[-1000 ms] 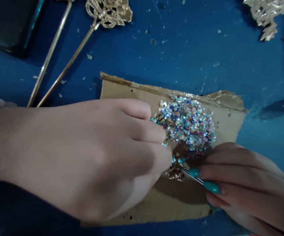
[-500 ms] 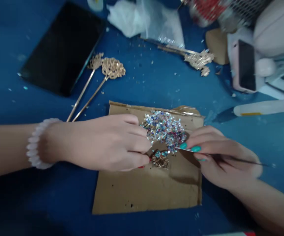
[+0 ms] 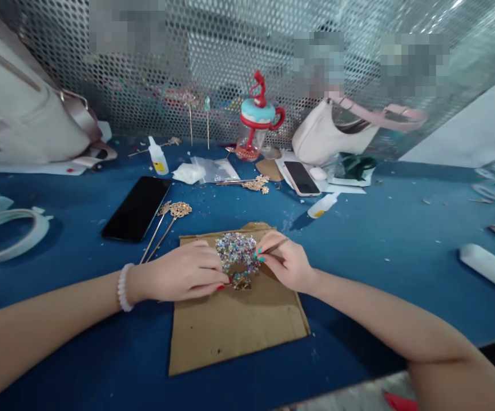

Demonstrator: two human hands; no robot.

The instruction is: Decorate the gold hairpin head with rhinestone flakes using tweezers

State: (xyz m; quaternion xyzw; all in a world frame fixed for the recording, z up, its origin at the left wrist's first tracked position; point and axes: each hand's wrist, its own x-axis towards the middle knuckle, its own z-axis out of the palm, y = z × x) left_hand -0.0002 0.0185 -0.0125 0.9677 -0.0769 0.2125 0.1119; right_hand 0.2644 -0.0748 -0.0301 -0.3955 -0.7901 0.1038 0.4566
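My left hand, with a pale beaded bracelet on the wrist, rests at the left side of a cardboard sheet. Its fingers are closed at the edge of a gold hairpin, whose ornamental head carries small blue-green stones. Whatever part lies under the palm is hidden. Just above the ornament spreads a pile of glittering multicoloured rhinestones. In my right hand, slim dark tweezers are pinched between thumb and fingers, the tip close to the pile's right edge.
Two gold hairpins lie beside a black tablet. Behind are glue bottles, a plastic bag, a phone, a red-and-blue cup and a white handbag. A tape roll sits far left.
The head view has tilted up and back, so the perforated wall, bags and cup now show. Both hands keep their places at the cardboard, still holding the hairpin and the tweezers.
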